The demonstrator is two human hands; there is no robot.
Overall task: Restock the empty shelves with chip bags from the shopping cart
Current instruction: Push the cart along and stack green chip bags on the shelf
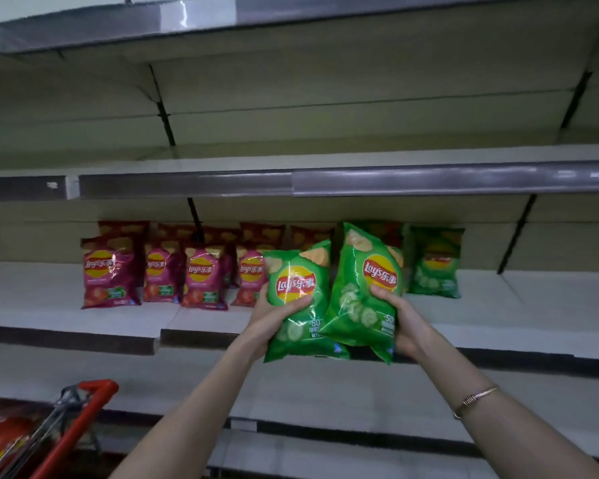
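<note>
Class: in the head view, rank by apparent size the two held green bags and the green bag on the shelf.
1. Right bag, in the right hand.
2. Left bag, in the left hand; almost equal.
3. Shelf bag; farther away, so true size unsure.

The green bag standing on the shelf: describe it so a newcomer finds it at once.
Find the shelf that carries a row of red bags. At that row's right end stands one green bag. Unlike the held green bags in front, nobody grips it.
</note>
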